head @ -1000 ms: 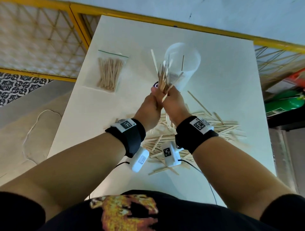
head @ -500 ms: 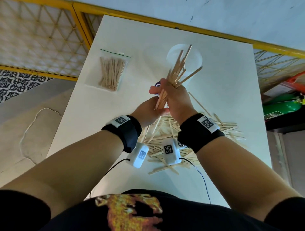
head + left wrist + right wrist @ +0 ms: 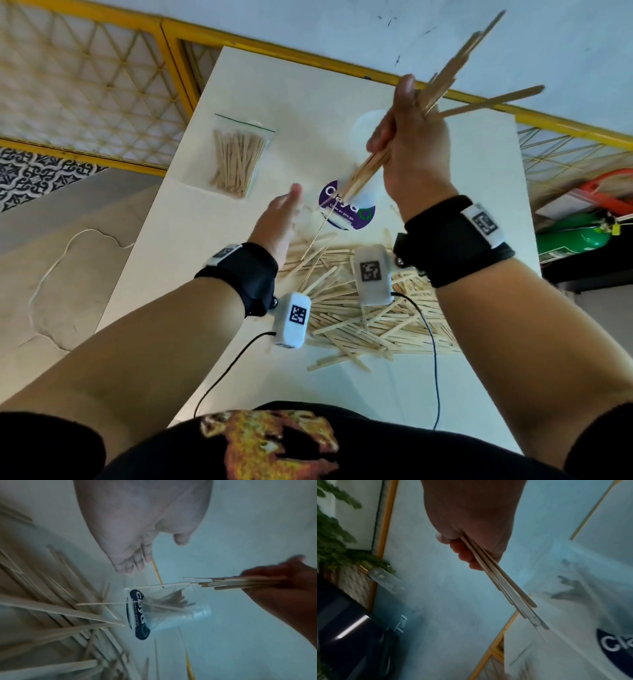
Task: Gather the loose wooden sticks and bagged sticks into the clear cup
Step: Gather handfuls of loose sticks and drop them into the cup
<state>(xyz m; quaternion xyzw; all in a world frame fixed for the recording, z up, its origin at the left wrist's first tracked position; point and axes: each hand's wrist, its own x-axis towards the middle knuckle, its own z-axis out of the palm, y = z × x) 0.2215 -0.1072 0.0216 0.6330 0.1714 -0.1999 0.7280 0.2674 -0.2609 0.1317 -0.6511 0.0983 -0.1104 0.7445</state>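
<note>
Head view: right hand now lifted high, gripping a bunch of sticks tipped over the cup; left hand let go, open beside it. Almost dropping in. Pile and bag still on tabletop.

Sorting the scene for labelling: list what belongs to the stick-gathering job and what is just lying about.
Job things:
- clear cup
- bundle of sticks, gripped by the right hand
- loose stick pile
- bagged sticks
- left hand, holding nothing

Lying about:
- green cylinder
- yellow railing
</note>
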